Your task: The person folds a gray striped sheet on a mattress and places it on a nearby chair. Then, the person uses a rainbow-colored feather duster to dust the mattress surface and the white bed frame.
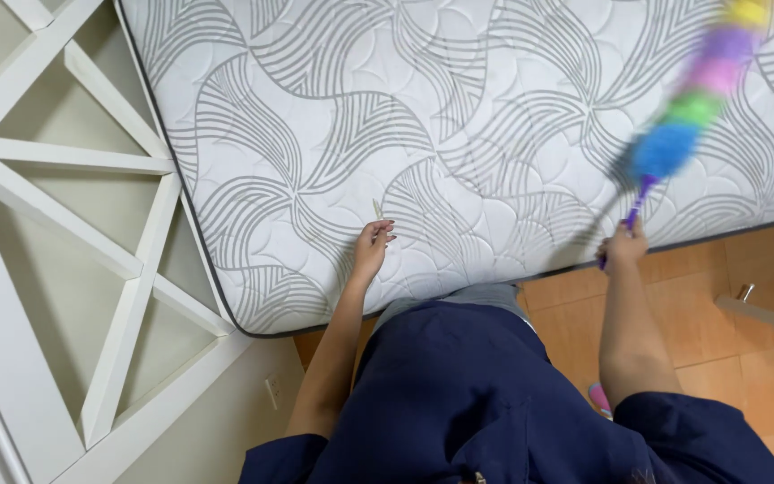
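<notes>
A white quilted mattress (459, 134) with grey swirl lines fills the upper part of the head view. My left hand (373, 246) rests near its front edge, fingers pinched on a small thin pale object that sticks up. My right hand (624, 246) grips the purple handle of a rainbow feather duster (687, 112). The duster's fluffy head is blurred and lies over the mattress at the upper right.
A white bed frame (73, 233) with crossed slats stands at the left, partly uncovered by the mattress. An orange wooden floor (763, 358) shows at the right, with a metal bar (763, 309) on it. My dark blue clothing fills the bottom.
</notes>
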